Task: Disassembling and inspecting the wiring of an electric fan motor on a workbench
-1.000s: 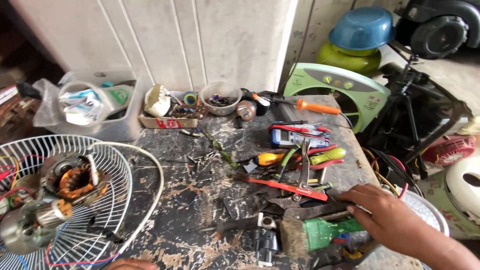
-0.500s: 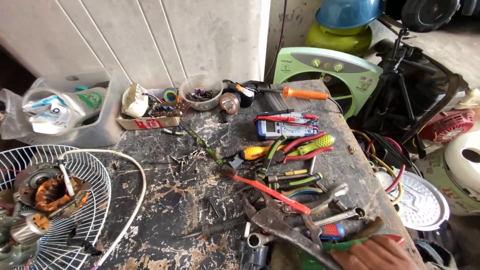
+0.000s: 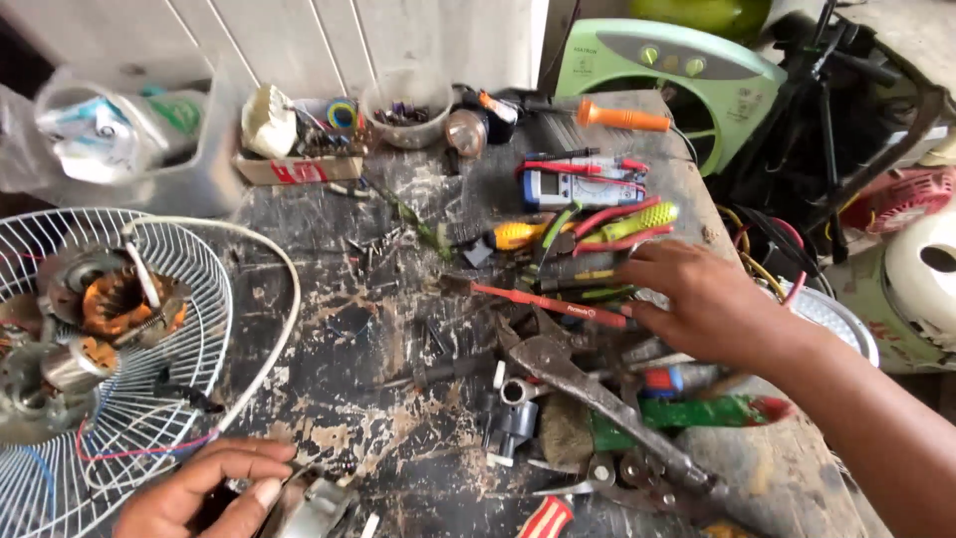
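Head view | right hand open, fingers spread over red-handled screwdriver (touching, not gripped) | left hand curled on small metal part; fan motor lies bare, guard unassembled

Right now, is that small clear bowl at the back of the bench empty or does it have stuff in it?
Not empty. The clear bowl stands upright and holds a heap of small dark bits; what they are is too small to tell.

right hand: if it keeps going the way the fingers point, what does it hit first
Probably the red-handled screwdriver lying just past the right hand's fingertips, among the pile of tools; height above it is hard to judge.
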